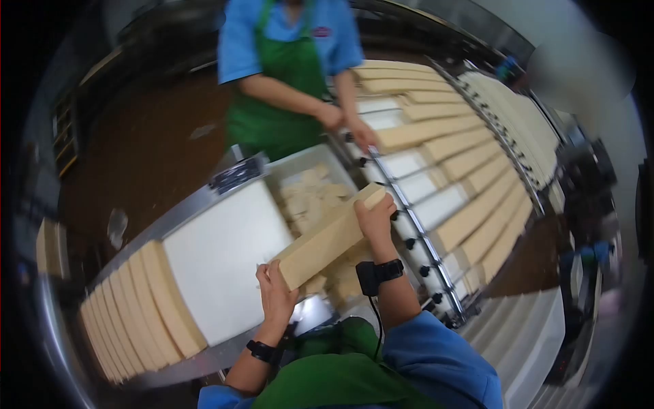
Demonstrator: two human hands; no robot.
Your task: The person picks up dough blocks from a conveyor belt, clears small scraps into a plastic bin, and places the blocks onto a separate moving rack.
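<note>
A long pale-yellow block (323, 242), which looks like pressed bean curd, is held slantwise in front of me, its far end up and to the right. My left hand (277, 290) grips the near end. My right hand (375, 217) is wrapped round the far end. Below the block is a light-coloured bin (278, 174) with broken pale pieces (317, 198) in it. To the left of the bin lies a white board (225, 235).
Several similar slabs (146, 307) stand in a row at the left. A conveyor with a metal rail (417, 221) carries more long slabs (470, 163) at the right. Across from me, a co-worker in a green apron (289, 88) has a hand (361, 133) at the conveyor's edge.
</note>
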